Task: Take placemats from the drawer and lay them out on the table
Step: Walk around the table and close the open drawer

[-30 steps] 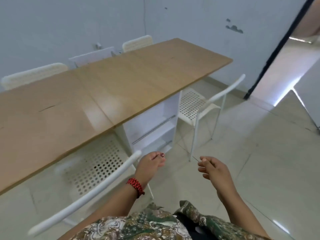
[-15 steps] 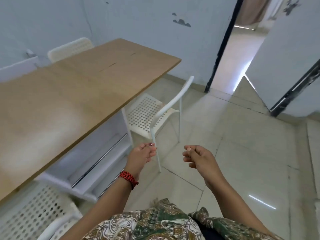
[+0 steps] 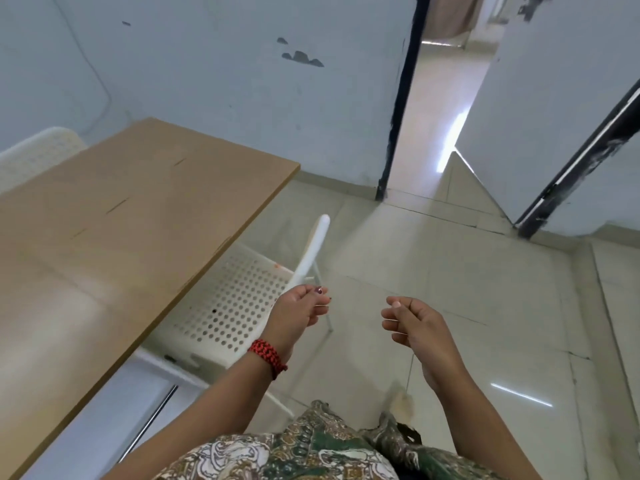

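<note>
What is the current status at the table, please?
Left hand and right hand empty, fingers loosely curled. No placemats in view; table bare. White chair stands close by the left hand.

**One head-worn camera, looking forward and steeply down**

A single wide-angle view is taken from the person's head, aimed forward and down. Nearest the lens, at the bottom edge, is the person's green-and-cream patterned garment; both bare forearms reach away from it into the middle of the frame, the left hand and right hand close to the camera. The long light-brown wooden counter runs along the left side, seen from above and at an angle. A white perforated plastic chair sits just right of its edge. The pale tiled floor fills the right; the far wall and an open doorway occupy the top. Straight lines bow toward the edges.
</note>
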